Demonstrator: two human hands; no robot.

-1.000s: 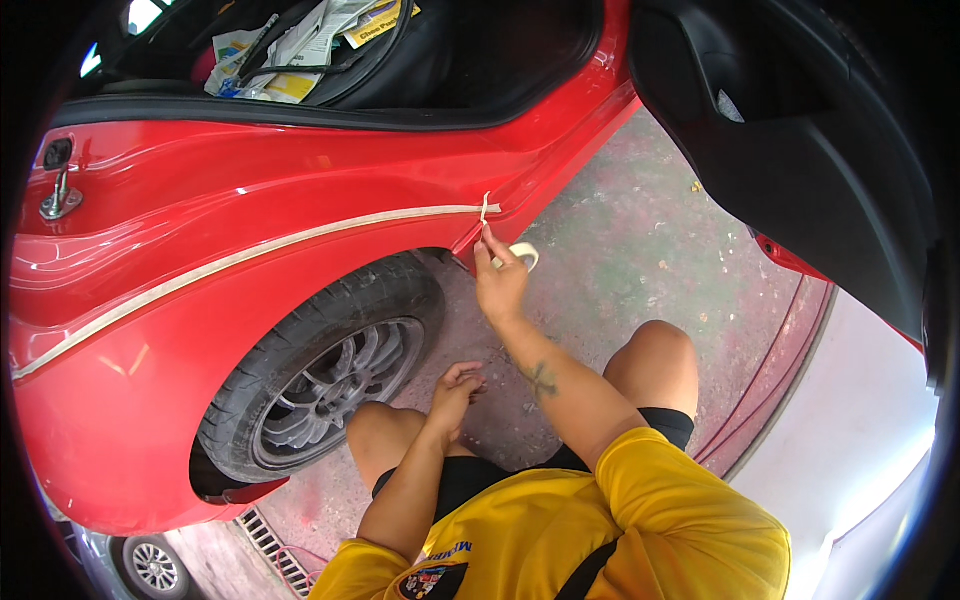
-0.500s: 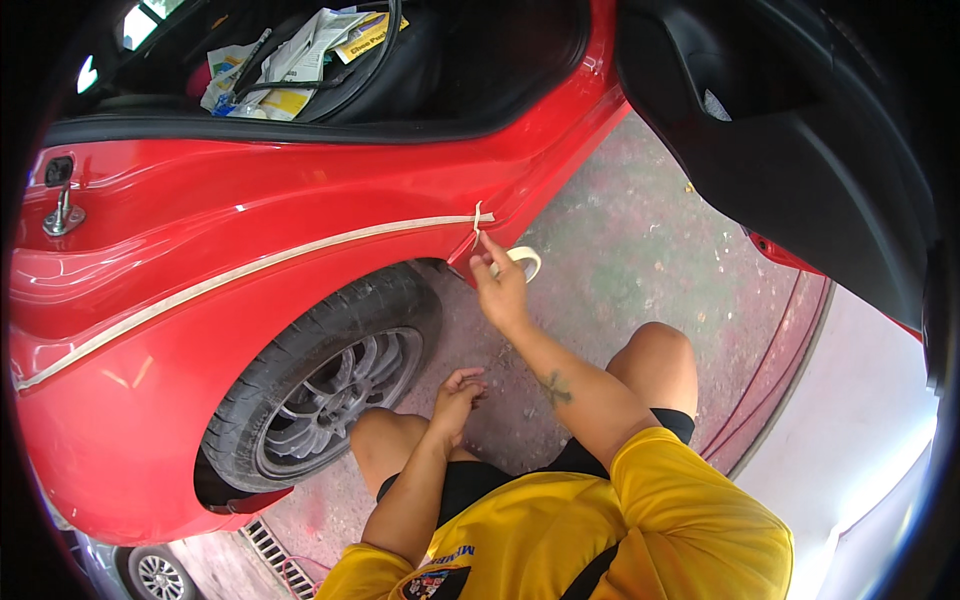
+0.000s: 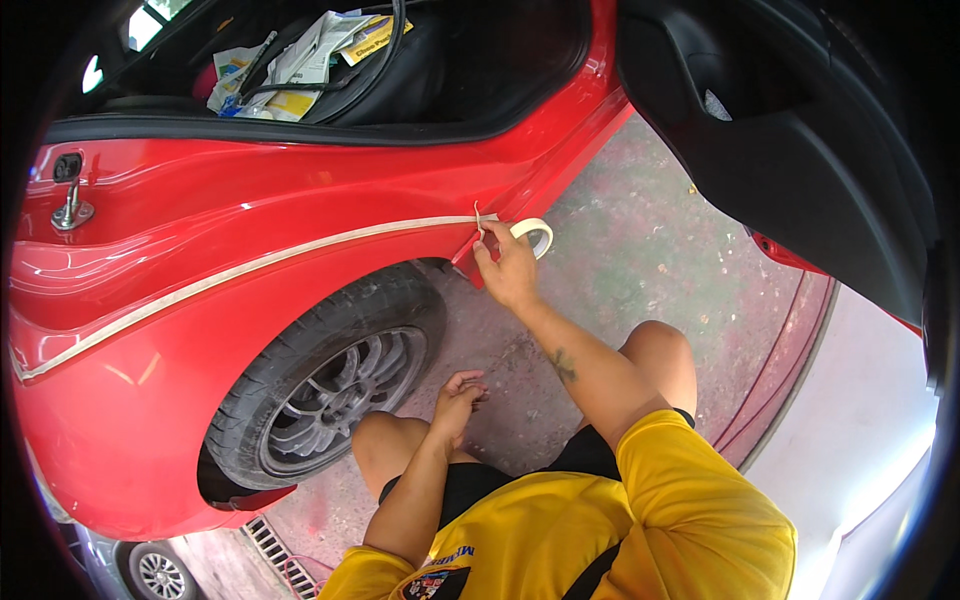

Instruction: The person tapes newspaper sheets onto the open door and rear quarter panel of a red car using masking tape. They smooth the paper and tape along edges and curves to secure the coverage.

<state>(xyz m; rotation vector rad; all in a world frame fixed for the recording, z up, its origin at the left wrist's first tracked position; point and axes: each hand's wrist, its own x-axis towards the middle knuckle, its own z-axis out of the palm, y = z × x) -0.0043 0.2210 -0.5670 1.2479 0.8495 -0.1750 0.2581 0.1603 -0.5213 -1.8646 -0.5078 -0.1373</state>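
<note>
A long strip of pale masking tape [image 3: 268, 260] runs along the red car body panel [image 3: 330, 180], above the wheel [image 3: 345, 385]. My right hand [image 3: 511, 272] is at the strip's right end, its index finger and thumb touching the panel edge by a short, curled cross piece of tape [image 3: 479, 220]. The roll of masking tape [image 3: 541, 238] sits against the back of that hand's fingers, partly hidden by them. My left hand [image 3: 458, 408] hovers near my left knee, fingers loosely bent and apart, with nothing visible in them.
An open black-lined car door [image 3: 830, 150] stands at the right. Crumpled papers [image 3: 300, 65] and a black cable lie inside the car. A metal latch striker [image 3: 72, 212] juts from the panel at far left. A floor drain grate [image 3: 270, 555] lies below.
My right hand has shifted slightly right and up toward the panel edge, and the tape roll has come with it. My left hand stays in place.
</note>
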